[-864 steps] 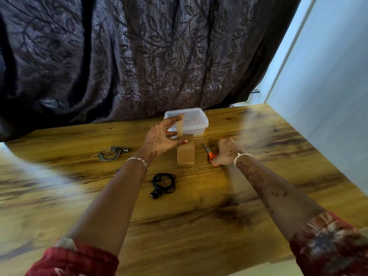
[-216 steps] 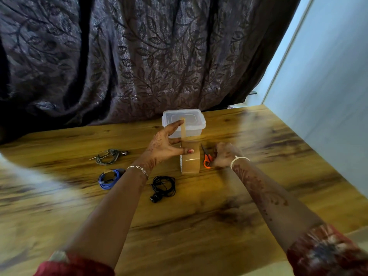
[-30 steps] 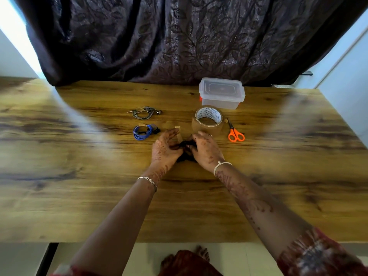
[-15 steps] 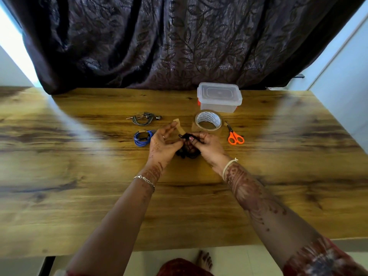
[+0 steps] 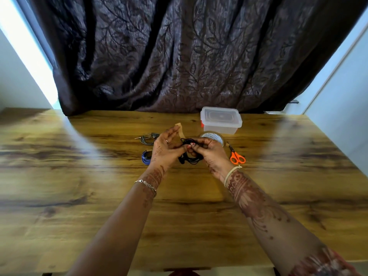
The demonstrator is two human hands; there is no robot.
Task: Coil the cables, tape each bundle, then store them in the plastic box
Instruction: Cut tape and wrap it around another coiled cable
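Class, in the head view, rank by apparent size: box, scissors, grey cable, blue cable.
1. Box
2. Scissors and grey cable, too alike to rank
3. Blue cable, smallest, though the left hand hides part

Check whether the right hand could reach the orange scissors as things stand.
Probably yes: the scissors lie uncovered just beside the right hand, nothing between them, though it currently pinches the black cable.

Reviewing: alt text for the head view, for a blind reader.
Left hand and right hand grip a coiled black cable over a wooden table, a tape strip on the left hand. Beyond: tape roll, orange scissors, lidded plastic box, grey cable, blue cable.
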